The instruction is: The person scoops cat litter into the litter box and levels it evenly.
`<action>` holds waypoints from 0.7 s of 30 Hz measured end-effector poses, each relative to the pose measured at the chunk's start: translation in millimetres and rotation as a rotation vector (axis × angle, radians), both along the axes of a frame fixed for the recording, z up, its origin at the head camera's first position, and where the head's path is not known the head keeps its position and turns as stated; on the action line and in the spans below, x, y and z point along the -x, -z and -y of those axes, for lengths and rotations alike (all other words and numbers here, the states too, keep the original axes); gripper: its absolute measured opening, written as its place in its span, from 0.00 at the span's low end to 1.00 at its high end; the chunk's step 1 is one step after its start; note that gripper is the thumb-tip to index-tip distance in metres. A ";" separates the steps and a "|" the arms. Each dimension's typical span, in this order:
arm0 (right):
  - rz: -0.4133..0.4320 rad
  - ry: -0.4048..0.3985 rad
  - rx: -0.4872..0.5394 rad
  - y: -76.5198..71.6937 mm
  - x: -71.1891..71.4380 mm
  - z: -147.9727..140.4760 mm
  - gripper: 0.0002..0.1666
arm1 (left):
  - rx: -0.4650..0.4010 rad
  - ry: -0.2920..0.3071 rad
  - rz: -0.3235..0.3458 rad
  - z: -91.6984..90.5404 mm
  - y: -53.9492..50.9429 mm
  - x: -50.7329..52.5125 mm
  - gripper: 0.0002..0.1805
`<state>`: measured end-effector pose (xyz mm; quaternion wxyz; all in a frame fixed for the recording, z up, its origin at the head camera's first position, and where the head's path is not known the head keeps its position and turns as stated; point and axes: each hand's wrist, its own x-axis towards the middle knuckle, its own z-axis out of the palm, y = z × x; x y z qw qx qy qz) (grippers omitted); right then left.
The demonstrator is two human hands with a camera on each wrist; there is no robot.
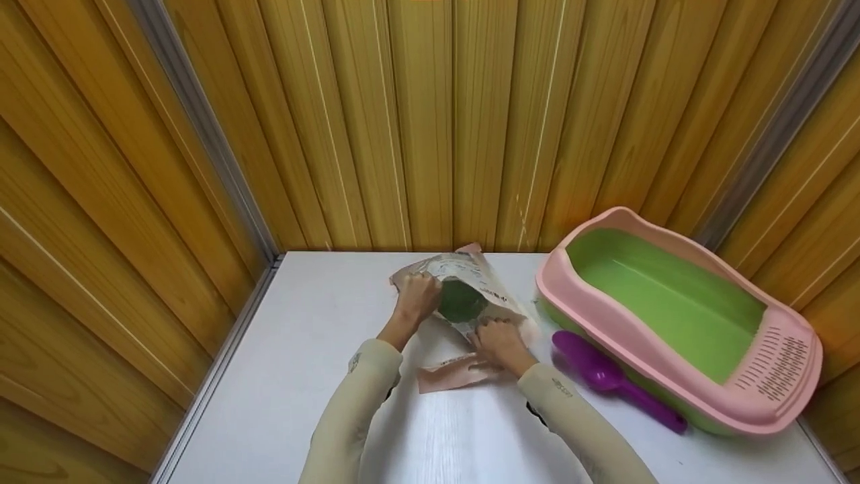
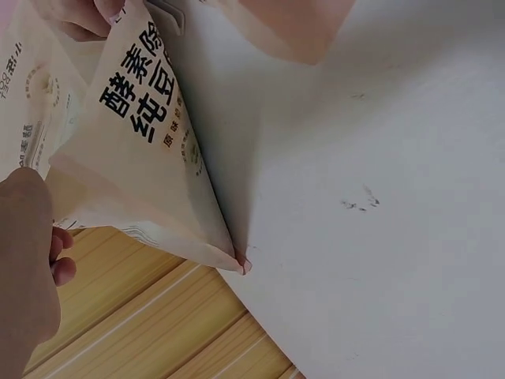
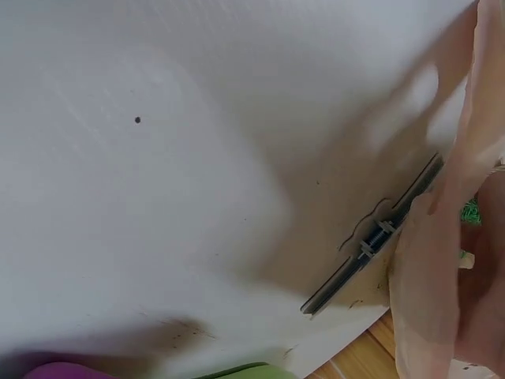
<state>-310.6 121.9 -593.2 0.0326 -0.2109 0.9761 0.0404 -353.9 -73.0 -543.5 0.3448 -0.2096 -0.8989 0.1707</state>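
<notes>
A pale pink printed bag [image 1: 470,269] lies at the table's back edge, its mouth spread and green contents [image 1: 461,300] showing inside. My left hand [image 1: 418,296] grips the bag's left edge; in the left wrist view the left hand [image 2: 28,260] pinches the film, the printed side [image 2: 150,150] facing the camera. The right hand [image 1: 500,343] grips the opposite edge of the mouth. At the right wrist view's right border, the right hand [image 3: 483,292] is partly hidden behind pink film [image 3: 430,276]. A pink strip [image 1: 450,375] hangs below the bag's mouth.
To the right stands a green tray with a pink rim [image 1: 605,302], a purple scoop [image 1: 605,378] beside it. A dark metal hinge-like strip [image 3: 377,237] lies by the bag on the white table [image 1: 269,376]. Wood-patterned walls [image 1: 423,134] rise behind.
</notes>
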 end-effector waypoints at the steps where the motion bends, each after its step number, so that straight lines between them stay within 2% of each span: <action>1: 0.031 0.024 0.025 -1.1 -0.8 1.4 0.29 | 0.006 0.006 -0.009 0.1 1.7 -1.8 0.12; 5: 0.098 0.097 0.169 -2.8 -3.9 3.5 0.24 | 0.057 0.046 0.039 -3.1 7.3 -11.2 0.11; 8: 0.150 0.111 0.200 -5.5 -4.1 1.2 0.20 | 0.140 0.069 0.111 -12.2 9.5 -17.7 0.11; 11: 0.232 0.142 0.197 -9.3 -2.3 0.3 0.17 | 0.214 0.092 0.142 -19.8 8.9 -21.1 0.12; 13: 0.264 0.160 0.194 -11.3 -2.0 -0.1 0.17 | 0.235 0.098 0.135 -21.2 6.2 -21.3 0.13; 15: 0.273 0.169 0.192 -11.9 -1.9 -0.2 0.17 | 0.222 0.098 0.106 -19.5 2.2 -20.4 0.13; 19: 0.289 0.203 0.180 -11.4 -2.9 -0.1 0.19 | 0.130 0.061 0.034 -12.5 -7.4 -17.5 0.11; 21: 0.294 0.214 0.169 -10.2 -3.6 -1.3 0.20 | 0.088 0.051 0.021 -10.5 -10.3 -17.1 0.11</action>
